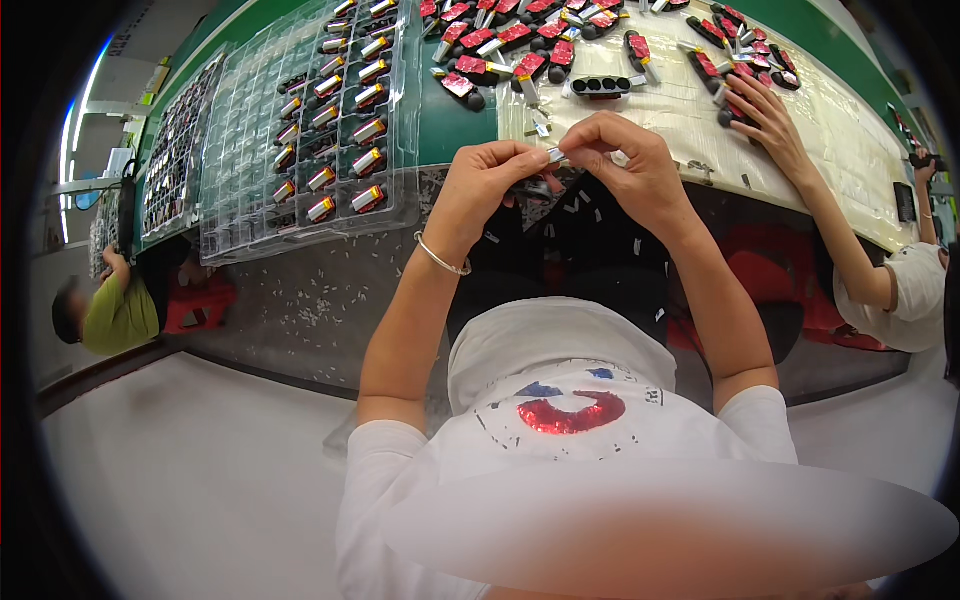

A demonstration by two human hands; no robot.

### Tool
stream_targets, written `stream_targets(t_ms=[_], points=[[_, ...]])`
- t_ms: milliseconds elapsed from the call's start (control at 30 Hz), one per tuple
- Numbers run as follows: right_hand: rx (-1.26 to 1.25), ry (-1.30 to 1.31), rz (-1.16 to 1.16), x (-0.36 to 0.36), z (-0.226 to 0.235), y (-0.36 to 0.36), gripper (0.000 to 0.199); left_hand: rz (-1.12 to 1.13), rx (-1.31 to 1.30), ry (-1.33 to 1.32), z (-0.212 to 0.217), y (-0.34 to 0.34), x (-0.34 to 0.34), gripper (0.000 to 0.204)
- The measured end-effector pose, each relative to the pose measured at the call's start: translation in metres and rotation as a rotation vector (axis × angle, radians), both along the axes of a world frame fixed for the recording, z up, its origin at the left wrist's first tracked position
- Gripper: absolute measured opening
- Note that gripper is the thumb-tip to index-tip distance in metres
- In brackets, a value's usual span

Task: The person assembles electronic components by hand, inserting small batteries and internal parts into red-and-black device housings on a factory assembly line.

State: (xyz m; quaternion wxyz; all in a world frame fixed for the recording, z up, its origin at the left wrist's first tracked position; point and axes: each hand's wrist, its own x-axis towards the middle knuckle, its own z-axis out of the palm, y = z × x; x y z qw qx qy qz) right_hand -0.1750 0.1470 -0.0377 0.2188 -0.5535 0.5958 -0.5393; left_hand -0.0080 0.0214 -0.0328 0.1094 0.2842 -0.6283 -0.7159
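My left hand (484,185) and my right hand (632,168) meet at the table's near edge, thumbs and fingertips pinched together. Between the fingertips shows a small silver piece (556,155). Under my left fingers a small dark and reddish part (540,186) is partly hidden, its exact kind unclear. Just beyond my hands lies a black holder with round openings (602,87). Farther off is a heap of small black parts (515,35) with red faces and silver cells. A clear plastic tray (240,160) to my left holds rows of silver cells on black parts.
Another filled tray (180,150) stands farther left. At right, a co-worker's hand (760,110) touches a second pile of red-faced parts (745,45) on the cream table cover (800,150). Another person in green (120,315) sits far left. White scraps (310,300) litter the floor.
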Motion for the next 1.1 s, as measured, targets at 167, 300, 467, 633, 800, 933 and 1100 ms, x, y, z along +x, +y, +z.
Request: stream_targets(t_ms=[167, 300, 467, 633, 800, 933, 1100], points=[[0.166, 0.104, 0.009, 0.002, 0.003, -0.002, 0.014, -0.171, -0.182, -0.039, 0.002, -0.002, -0.002, 0.023], [0.035, -0.357, 0.011, 0.001, 0.005, -0.008, 0.016, -0.187, -0.095, -0.014, 0.004, 0.005, -0.003, 0.024], [-0.007, -0.268, 0.111, -0.018, 0.013, 0.015, 0.023, -0.008, 0.073, 0.117, -0.001, 0.007, 0.002, 0.021], [0.049, -0.329, -0.089, 0.007, 0.009, 0.022, 0.022, 0.026, 0.212, 0.170, -0.003, 0.015, 0.000, 0.019], [-0.093, -0.506, -0.020, 0.024, -0.007, 0.016, 0.023, 0.040, 0.379, 0.267, -0.006, 0.028, -0.005, 0.020], [-0.136, -0.457, -0.006, 0.025, -0.008, 0.015, 0.022, 0.055, 0.376, 0.260, -0.003, 0.031, -0.002, 0.022], [-0.151, -0.734, 0.052, 0.020, 0.001, 0.014, 0.023, -0.030, 0.439, 0.279, 0.006, 0.031, 0.004, 0.028]])
